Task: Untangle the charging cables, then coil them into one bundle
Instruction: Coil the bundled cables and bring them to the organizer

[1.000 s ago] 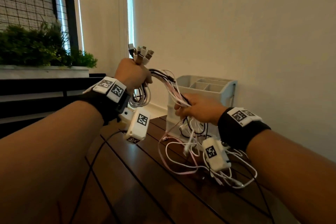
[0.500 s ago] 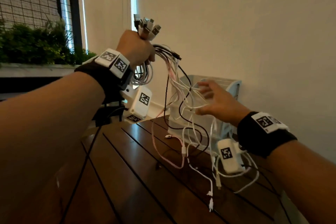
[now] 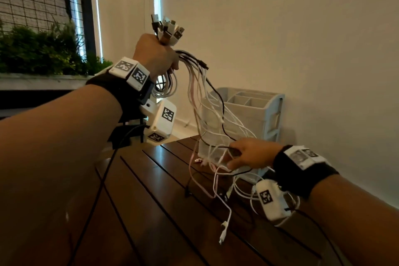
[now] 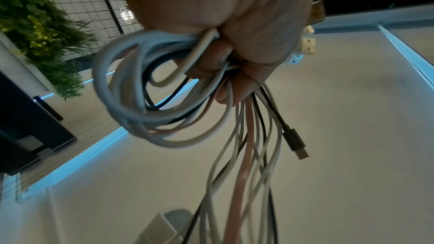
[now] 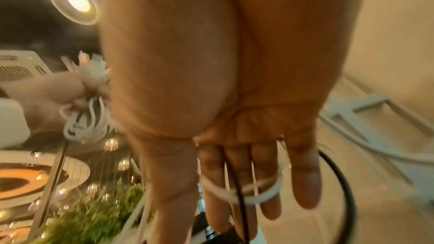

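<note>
i see the table [image 3: 151, 211] running to the wall, an organizer [image 3: 259, 114] at its far edge. cables [image 3: 207, 114] hang over it. my left hand [image 3: 155, 54] fists their plug ends, raised. my right hand [image 3: 248, 153], fingers straight, combs the strands low.

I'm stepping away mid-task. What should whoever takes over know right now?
Left hand: raised, fist gripping the cables just below their plugs, with a few coiled loops hanging under it.
Right hand: low near the organizer, fingers straight, loose strands draped across them.
Done: plug ends gathered, coiling started.
Left: the tails trail tangled onto the wooden table; comb them free, then wind them into the loops.
</note>
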Available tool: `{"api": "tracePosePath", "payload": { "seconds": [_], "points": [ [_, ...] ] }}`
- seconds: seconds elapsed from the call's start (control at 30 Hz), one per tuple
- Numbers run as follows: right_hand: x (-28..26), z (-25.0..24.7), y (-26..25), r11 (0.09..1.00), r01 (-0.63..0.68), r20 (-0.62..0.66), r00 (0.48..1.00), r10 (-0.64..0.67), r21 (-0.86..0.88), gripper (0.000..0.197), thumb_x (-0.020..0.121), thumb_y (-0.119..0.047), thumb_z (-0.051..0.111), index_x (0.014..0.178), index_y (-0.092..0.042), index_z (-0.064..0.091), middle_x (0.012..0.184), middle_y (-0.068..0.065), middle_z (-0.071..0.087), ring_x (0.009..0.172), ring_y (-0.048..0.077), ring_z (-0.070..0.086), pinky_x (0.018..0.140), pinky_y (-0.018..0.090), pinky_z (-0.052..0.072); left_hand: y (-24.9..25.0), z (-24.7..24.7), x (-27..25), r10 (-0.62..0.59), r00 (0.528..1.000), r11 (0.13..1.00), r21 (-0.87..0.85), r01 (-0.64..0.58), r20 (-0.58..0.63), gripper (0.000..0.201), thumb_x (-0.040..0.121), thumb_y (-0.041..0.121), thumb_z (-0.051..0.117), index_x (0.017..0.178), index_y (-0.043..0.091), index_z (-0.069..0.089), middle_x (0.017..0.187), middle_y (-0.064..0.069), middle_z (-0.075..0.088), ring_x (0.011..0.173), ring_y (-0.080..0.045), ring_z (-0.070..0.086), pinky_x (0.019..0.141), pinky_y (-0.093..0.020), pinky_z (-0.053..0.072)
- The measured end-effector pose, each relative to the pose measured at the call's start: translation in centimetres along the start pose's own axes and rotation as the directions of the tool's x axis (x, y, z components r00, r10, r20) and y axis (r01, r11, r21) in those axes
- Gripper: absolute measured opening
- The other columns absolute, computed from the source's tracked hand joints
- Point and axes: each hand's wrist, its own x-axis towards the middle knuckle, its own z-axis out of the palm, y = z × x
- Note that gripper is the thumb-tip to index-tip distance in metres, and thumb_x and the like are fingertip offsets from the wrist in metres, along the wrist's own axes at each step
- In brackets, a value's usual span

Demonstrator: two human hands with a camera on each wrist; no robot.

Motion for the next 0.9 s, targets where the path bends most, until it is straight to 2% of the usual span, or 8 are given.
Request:
{"api": "tracePosePath", "payload": {
  "seconds": [0.1, 0.23, 0.33, 0.43, 0.57, 0.67, 0.73, 0.9],
  "points": [
    [-0.9, -1.2, 0.2, 0.996, -0.005, 0.094, 0.996, -0.003, 0.089, 0.040, 0.080, -0.039, 0.074, 0.116, -0.029, 0.061, 0.109, -0.006, 0.066, 0.101, 0.015, 0.062, 0.091, 0.035, 0.051, -0.2, -0.6, 0.9, -0.010, 0.998, 1.000, 0.001, 0.010, -0.054, 0.017, 0.064, -0.005, 0.069, 0.067, 0.011, 0.065, 0.064, -0.007, 0.064, 0.046, -0.016, 0.056, 0.040, -0.019, 0.045],
    [-1.0, -0.4, 0.3, 0.973, -0.102, 0.006, 0.995, 0.103, 0.207, 0.034, 0.087, -0.034, 0.068, 0.116, -0.025, 0.054, 0.102, 0.003, 0.068, 0.084, 0.022, 0.067, 0.064, 0.029, 0.053, 0.0, -1.2, 2.2, -0.021, 0.997, 1.000, 0.006, 0.022, -0.080, 0.008, 0.066, -0.003, 0.070, 0.074, 0.000, 0.071, 0.070, -0.013, 0.069, 0.055, -0.023, 0.062, 0.050, -0.025, 0.051],
    [-1.3, 0.4, 1.8, 0.524, -0.161, 0.185, 0.983, 0.008, 0.836, 0.054, 0.087, -0.024, 0.068, 0.127, -0.039, 0.035, 0.124, 0.016, 0.063, 0.093, 0.033, 0.067, 0.063, 0.037, 0.057, 0.0, -1.1, 2.3, -0.014, 0.994, 1.000, 0.000, 0.014, -0.110, 0.007, 0.064, -0.003, 0.070, 0.070, 0.000, 0.070, 0.070, -0.016, 0.069, 0.050, -0.023, 0.061, 0.047, -0.024, 0.048],
    [-1.9, 0.6, 2.7, 0.154, -0.110, 0.119, 0.991, -0.053, 0.982, 0.052, 0.092, -0.013, 0.056, 0.140, -0.023, 0.038, 0.134, 0.022, 0.055, 0.115, 0.041, 0.059, 0.083, 0.055, 0.054, 0.1, -1.7, 3.3, -0.045, 0.990, 0.999, 0.024, 0.048, -0.133, 0.008, 0.066, 0.000, 0.073, 0.071, 0.005, 0.070, 0.064, -0.008, 0.067, 0.034, -0.010, 0.054, 0.035, -0.014, 0.039],
    [-1.6, 0.8, 1.2, 0.311, -0.140, 0.080, 0.977, 0.198, 0.940, 0.045, 0.095, 0.004, 0.045, 0.135, -0.016, 0.037, 0.107, 0.027, 0.068, 0.090, 0.038, 0.070, 0.051, 0.034, 0.057, -0.1, -1.6, 3.9, -0.025, 0.990, 0.999, 0.035, 0.030, -0.140, 0.011, 0.064, 0.003, 0.074, 0.073, 0.008, 0.068, 0.067, -0.005, 0.067, 0.043, -0.013, 0.055, 0.038, -0.019, 0.040],
    [-0.5, 1.7, 1.0, 0.747, -0.032, -0.264, 0.925, 0.275, 0.664, 0.044, 0.081, -0.007, 0.074, 0.120, -0.007, 0.053, 0.102, 0.014, 0.069, 0.089, 0.025, 0.069, 0.072, 0.036, 0.059, 0.1, -1.3, 4.2, -0.029, 0.984, 0.999, 0.034, 0.036, -0.178, 0.009, 0.066, 0.003, 0.073, 0.074, 0.004, 0.070, 0.063, -0.003, 0.066, 0.036, -0.010, 0.053, 0.036, -0.017, 0.038],
    [-0.4, 2.3, 0.9, 0.980, 0.056, -0.541, 0.839, 0.059, 0.192, 0.044, 0.075, -0.028, 0.080, 0.112, -0.018, 0.060, 0.112, -0.002, 0.061, 0.103, 0.015, 0.059, 0.082, 0.026, 0.047, 0.3, -1.5, 4.4, -0.051, 0.979, 0.998, 0.033, 0.059, -0.196, 0.010, 0.063, 0.003, 0.075, 0.071, 0.005, 0.070, 0.063, -0.004, 0.067, 0.038, -0.012, 0.055, 0.040, -0.018, 0.040],
    [-1.2, 3.0, 0.6, 0.892, -0.108, -0.562, 0.808, -0.179, -0.439, 0.082, 0.054, -0.088, 0.054, 0.114, -0.033, 0.059, 0.123, -0.007, 0.045, 0.118, 0.019, 0.035, 0.090, 0.038, 0.021, -0.6, -1.6, 4.7, -0.101, 0.985, 0.984, 0.129, 0.119, -0.141, 0.013, 0.066, 0.007, 0.074, 0.057, 0.007, 0.065, 0.055, -0.001, 0.063, 0.048, -0.016, 0.058, 0.041, -0.020, 0.039]
  ]
}}
